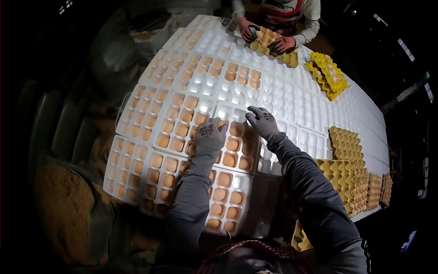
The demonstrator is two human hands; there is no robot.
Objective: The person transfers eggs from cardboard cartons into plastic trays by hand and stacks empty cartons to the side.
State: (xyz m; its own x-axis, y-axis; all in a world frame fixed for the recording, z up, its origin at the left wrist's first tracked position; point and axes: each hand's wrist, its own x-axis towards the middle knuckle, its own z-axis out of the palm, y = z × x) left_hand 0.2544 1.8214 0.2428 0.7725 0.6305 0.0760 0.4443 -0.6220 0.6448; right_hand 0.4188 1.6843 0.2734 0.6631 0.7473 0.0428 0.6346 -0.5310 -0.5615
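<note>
My left hand [211,132], in a grey printed glove, is low over a white foam egg tray, fingers pointing down into the cells and thumb apart. A brown egg [222,123] sits beside its thumb; the fingertips are partly hidden. To the right, my right hand [263,122], gloved the same way, hovers at the tray's far right corner with fingers apart and nothing visible in them. Between my hands, a column of brown eggs [232,145] fills cells of the tray. Vacant cells [223,111] lie just beyond my fingers.
White foam trays [283,86] cover the wide table, those on the left holding eggs. Across it, a co-worker's gloved hands [281,44] hold a pulp tray [262,42] with eggs. Yellow trays [329,77] stand at far right; brown pulp trays [344,145] are stacked at near right.
</note>
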